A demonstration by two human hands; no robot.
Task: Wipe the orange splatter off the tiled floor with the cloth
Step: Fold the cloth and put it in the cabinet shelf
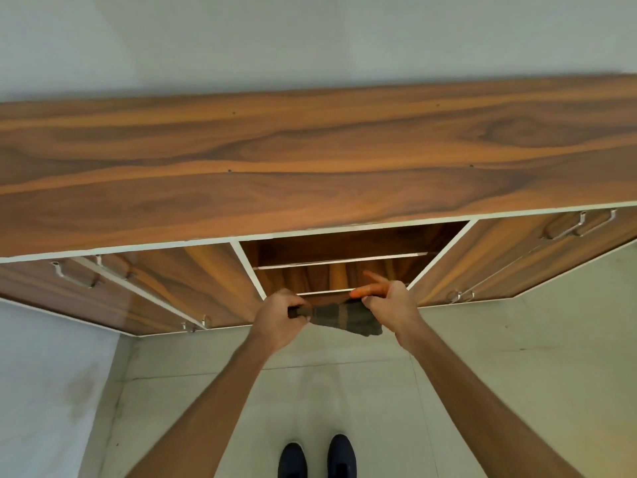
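Wood-grain cabinet (310, 160) stood against a pale wall (310, 39)
Its middle bay (344, 248) stood open between doors (193, 281) with metal handles (74, 276); pale tiled floor (517, 374) lay nearer

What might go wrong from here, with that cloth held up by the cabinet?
1. The dark cloth is bunched between the left hand and right hand, one corner hanging loose; a slack grip might drop it.
2. No orange splatter shows on the floor tiles in view, so the wipe may miss it.
3. The wooden cabinet top juts out close ahead; bending down could bump the head.
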